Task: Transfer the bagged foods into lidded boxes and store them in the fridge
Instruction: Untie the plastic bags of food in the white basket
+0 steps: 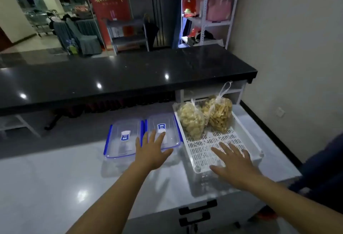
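Fingers [157, 137] of my left hand [151, 152] are spread flat, holding nothing, over the right lidded box [165, 131]. My right hand [234, 163] is likewise spread over the white tray [252, 137]. Both food bags [191, 120] lie in the tray's far end, beyond my fingers.

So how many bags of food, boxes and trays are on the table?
Clear plastic bags of food: 2
Clear lidded boxes with blue clips: 2
White slotted plastic tray: 1
Total: 5
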{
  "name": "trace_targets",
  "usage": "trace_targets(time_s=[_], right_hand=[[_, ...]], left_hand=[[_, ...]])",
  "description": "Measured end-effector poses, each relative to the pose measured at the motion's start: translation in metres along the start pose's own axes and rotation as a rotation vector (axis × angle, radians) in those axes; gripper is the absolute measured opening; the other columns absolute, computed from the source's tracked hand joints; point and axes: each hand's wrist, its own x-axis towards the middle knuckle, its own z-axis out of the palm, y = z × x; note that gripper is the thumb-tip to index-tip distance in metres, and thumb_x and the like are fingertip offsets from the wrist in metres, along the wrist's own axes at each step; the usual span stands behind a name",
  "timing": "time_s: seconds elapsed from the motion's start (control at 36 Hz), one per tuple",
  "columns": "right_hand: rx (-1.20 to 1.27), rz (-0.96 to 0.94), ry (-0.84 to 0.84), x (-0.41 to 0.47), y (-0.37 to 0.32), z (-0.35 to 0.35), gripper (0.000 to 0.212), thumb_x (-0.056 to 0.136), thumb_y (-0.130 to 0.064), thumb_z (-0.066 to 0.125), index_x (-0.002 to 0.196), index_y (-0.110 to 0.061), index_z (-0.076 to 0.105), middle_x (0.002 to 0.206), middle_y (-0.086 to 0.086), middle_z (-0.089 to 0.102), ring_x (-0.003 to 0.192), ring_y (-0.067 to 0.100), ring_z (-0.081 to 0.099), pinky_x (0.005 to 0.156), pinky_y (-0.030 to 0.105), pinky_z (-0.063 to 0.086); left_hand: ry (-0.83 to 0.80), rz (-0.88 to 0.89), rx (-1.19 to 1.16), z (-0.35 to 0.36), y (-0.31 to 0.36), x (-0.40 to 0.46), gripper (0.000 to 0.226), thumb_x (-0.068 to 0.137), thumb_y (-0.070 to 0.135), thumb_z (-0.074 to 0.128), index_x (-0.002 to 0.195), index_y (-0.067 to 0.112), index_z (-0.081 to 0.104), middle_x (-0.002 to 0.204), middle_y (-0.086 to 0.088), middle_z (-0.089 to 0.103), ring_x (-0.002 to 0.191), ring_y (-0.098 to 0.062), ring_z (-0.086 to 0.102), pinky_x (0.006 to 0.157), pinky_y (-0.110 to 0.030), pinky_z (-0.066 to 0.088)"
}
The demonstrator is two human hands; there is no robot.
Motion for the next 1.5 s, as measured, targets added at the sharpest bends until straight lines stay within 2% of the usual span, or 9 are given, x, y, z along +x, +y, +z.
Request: trace_targets(time_s=[0.28, 0.44, 0.56, 0.64, 0.81, 0.97, 1.11, 1.33, 1.5], right_hand=[[-0.032, -0.002, -0.023, -0.007, 0.016, 0.029, 0.086, 0.072, -0.086, -0.019, 0.150, -0.055, -0.001, 0.163, -0.014, -0.011, 0.152, 0.014, -0.014, 0.121, 0.044, -0.011], [0.340, 0.054, -0.029, -0.004, 0.005, -0.022, 0.075, 0.079, -0.081, 0.028, 0.147, -0.050, 0.032, 0.164, -0.015, 0.013, 0.150, 0.011, 0.015, 0.123, 0.041, 0.013], [0.517, 0.000, 0.052, 0.011, -0.006, -0.068, 0.062, 0.082, -0.067, 0.051, 0.141, -0.052, 0.043, 0.159, -0.025, 0.022, 0.147, 0.004, 0.025, 0.113, 0.045, 0.039], [0.522, -0.108, 0.127, 0.029, -0.013, -0.097, 0.058, 0.086, -0.058, 0.060, 0.142, -0.051, 0.044, 0.158, -0.025, 0.028, 0.144, 0.000, 0.029, 0.113, 0.040, 0.039], [0.281, -0.272, 0.170, 0.095, -0.021, -0.143, 0.067, 0.088, -0.050, 0.065, 0.148, -0.042, 0.037, 0.155, -0.013, 0.039, 0.142, 0.008, 0.031, 0.114, 0.031, 0.026], [-0.095, -0.310, -0.024, 0.175, -0.035, -0.142, 0.099, 0.075, -0.064, 0.067, 0.152, -0.051, 0.006, 0.165, -0.002, 0.017, 0.151, 0.026, 0.014, 0.119, 0.059, 0.014], [-0.249, -0.335, -0.059, 0.218, -0.052, -0.130, 0.094, 0.076, -0.053, 0.073, 0.151, -0.050, 0.016, 0.162, 0.001, 0.028, 0.148, 0.031, 0.024, 0.115, 0.066, 0.006], [-0.090, -0.291, 0.030, 0.227, -0.053, -0.113, 0.078, 0.082, -0.019, 0.064, 0.145, -0.050, 0.029, 0.150, 0.005, 0.042, 0.119, 0.031, 0.058, 0.109, 0.059, 0.035], [-0.052, -0.278, 0.146, 0.212, -0.053, -0.095, 0.087, 0.080, -0.002, 0.058, 0.146, -0.050, 0.025, 0.158, 0.010, 0.027, 0.123, 0.035, 0.055, 0.109, 0.054, 0.039]], left_hand=[[0.046, 0.153, -0.001, 0.043, 0.001, 0.025, 0.074, 0.096, 0.071, 0.023, 0.158, 0.043, -0.005, 0.168, 0.001, -0.016, 0.153, -0.026, -0.019, 0.122, -0.048, -0.011], [0.113, 0.157, 0.015, 0.054, -0.001, 0.022, 0.075, 0.096, 0.070, 0.023, 0.147, 0.048, -0.027, 0.162, 0.005, -0.027, 0.148, -0.023, -0.031, 0.119, -0.045, -0.021], [0.126, 0.177, 0.022, 0.057, 0.000, 0.023, 0.091, 0.092, 0.058, 0.052, 0.153, 0.044, -0.014, 0.164, 0.000, -0.018, 0.151, -0.029, -0.022, 0.120, -0.048, -0.017], [0.121, 0.169, 0.065, 0.057, 0.001, 0.022, 0.096, 0.089, 0.050, 0.059, 0.154, 0.041, -0.011, 0.164, -0.002, -0.016, 0.151, -0.032, -0.020, 0.120, -0.051, -0.014], [0.064, 0.131, 0.065, 0.056, 0.002, 0.021, 0.095, 0.091, 0.056, 0.048, 0.147, 0.048, -0.028, 0.161, 0.004, -0.032, 0.145, -0.024, -0.039, 0.117, -0.045, -0.025], [0.029, 0.138, 0.036, 0.052, -0.001, 0.021, 0.091, 0.089, 0.067, 0.040, 0.145, 0.053, -0.031, 0.160, 0.009, -0.036, 0.142, -0.016, -0.043, 0.115, -0.040, -0.029], [0.042, 0.115, 0.007, 0.050, 0.000, 0.020, 0.086, 0.086, 0.074, 0.034, 0.149, 0.054, -0.021, 0.163, 0.012, -0.029, 0.145, -0.013, -0.038, 0.118, -0.041, -0.024], [0.077, 0.095, -0.070, 0.049, 0.003, 0.019, 0.077, 0.087, 0.081, 0.027, 0.149, 0.059, -0.013, 0.164, 0.016, -0.022, 0.147, -0.010, -0.033, 0.120, -0.039, -0.022], [0.062, 0.079, -0.182, 0.047, 0.004, 0.019, 0.070, 0.087, 0.084, 0.019, 0.148, 0.064, -0.007, 0.162, 0.024, -0.023, 0.146, -0.004, -0.033, 0.122, -0.040, -0.018]])
